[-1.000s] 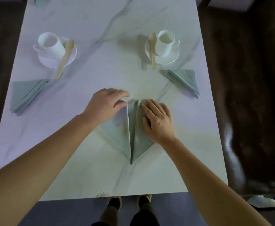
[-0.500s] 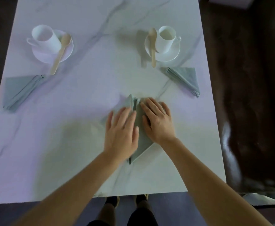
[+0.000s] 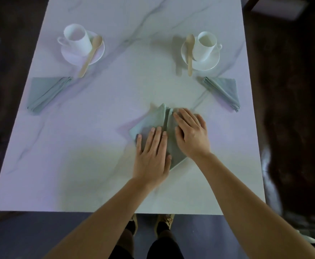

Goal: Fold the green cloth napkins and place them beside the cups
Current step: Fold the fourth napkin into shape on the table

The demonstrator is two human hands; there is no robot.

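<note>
A green cloth napkin (image 3: pixel 157 117) lies folded into a kite shape near the middle of the marble table (image 3: pixel 82 156). My left hand (image 3: pixel 153 156) lies flat on its left flap with straight fingers. My right hand (image 3: pixel 191 133) presses flat on its right flap. Both hands cover much of the cloth. A folded green napkin (image 3: pixel 44 92) lies below the left white cup (image 3: pixel 77 41). Another folded napkin (image 3: pixel 223 90) lies below the right white cup (image 3: pixel 205 45).
Each cup stands on a white saucer (image 3: pixel 99 53) with a wooden spoon (image 3: pixel 91 55) leaning on it; the right spoon (image 3: pixel 189 53) points toward me. Dark floor surrounds the table. My shoes (image 3: pixel 164 221) show under its near edge.
My left hand moved from the napkin's top left corner down onto the left flap and now lies flat there. The right hand stayed pressed on the right flap.
</note>
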